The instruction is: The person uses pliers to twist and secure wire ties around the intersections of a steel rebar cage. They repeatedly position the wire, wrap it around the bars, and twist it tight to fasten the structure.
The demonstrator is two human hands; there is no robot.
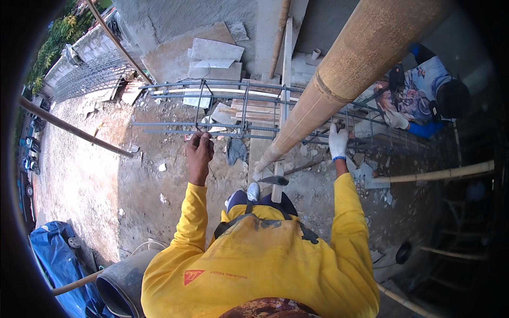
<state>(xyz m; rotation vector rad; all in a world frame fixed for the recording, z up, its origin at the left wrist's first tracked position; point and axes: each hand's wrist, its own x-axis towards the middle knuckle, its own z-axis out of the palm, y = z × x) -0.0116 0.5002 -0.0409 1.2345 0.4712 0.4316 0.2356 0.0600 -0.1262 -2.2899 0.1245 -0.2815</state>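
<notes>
A long rebar cage (260, 128) of steel bars and square stirrups lies crosswise ahead of me. My left hand (200, 152), bare, is closed just under the lower bars near the cage's left end. Its fingertips are by the bottom corner of a stirrup (198, 108); what they pinch cannot be made out. Farther right, my right hand (338, 143) wears a white knitted glove. Its fingers are closed at the cage's lower bars, right of a thick bamboo pole (323, 87). Something small and dark shows at those fingertips, too unclear to name.
The slanting bamboo pole crosses between my hands. A wooden post (286, 63) stands behind it. A co-worker (424, 90) with a gloved hand (396, 120) bends over the cage's right end. A dark-headed tool (273, 180) lies by my feet. A blue tarp (58, 249) and barrel (124, 283) are lower left.
</notes>
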